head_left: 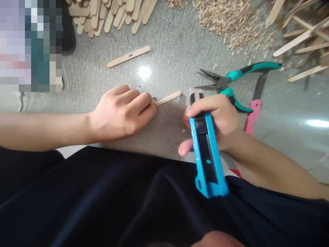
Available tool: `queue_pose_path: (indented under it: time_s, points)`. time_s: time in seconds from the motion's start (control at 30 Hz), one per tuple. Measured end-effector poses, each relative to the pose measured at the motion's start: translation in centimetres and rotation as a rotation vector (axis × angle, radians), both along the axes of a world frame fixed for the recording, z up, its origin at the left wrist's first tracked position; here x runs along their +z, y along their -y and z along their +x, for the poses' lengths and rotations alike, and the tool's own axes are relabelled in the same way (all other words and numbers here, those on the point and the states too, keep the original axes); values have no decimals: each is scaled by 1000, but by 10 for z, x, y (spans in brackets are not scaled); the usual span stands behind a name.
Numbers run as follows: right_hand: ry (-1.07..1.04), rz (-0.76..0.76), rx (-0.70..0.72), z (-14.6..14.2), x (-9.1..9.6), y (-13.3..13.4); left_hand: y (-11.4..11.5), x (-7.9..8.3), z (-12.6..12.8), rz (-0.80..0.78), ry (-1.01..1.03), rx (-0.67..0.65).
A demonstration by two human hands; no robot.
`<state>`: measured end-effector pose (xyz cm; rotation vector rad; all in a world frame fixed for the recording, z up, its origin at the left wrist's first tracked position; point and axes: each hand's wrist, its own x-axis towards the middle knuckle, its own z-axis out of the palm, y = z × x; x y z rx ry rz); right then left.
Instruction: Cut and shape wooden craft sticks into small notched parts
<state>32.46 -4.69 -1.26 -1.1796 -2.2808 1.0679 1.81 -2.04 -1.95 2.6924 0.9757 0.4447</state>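
Note:
My left hand point(125, 111) rests on the table with its fingers curled down over a wooden craft stick point(169, 98). One rounded end of that stick sticks out to the right; the rest is hidden under the hand. In my right hand point(218, 111) is a blue utility knife point(208, 154), its black slider facing up and its tip pointing away from me, right of the stick. My right thumb is held apart from the handle. Farther out on the table lies another craft stick point(128, 56) with a small slot cut near its middle.
Teal-handled pliers point(228, 80) lie open just beyond my right hand. A pink-handled cutter point(253, 116) lies right of them. Craft sticks point(110, 13) are piled at the far left, wood shavings point(231, 20) at the far right, with more sticks point(295, 43) beside them.

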Motion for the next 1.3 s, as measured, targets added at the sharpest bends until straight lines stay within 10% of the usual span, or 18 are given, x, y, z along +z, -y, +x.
queue_pose_path:
  time_s: [0.47,0.87,1.07,1.3]
  points:
    - [10,796,92,-5,5,-5,-5,-3,-6,193,54,-57]
    - [5,809,105,-4,3,-9,-7,0,-8,149,6,-112]
    - [57,737,140,-7,6,-5,-4,0,-10,-129,87,-52]
    - [99,779,154,-12,6,-4,2,-2,-2,50,87,-21]
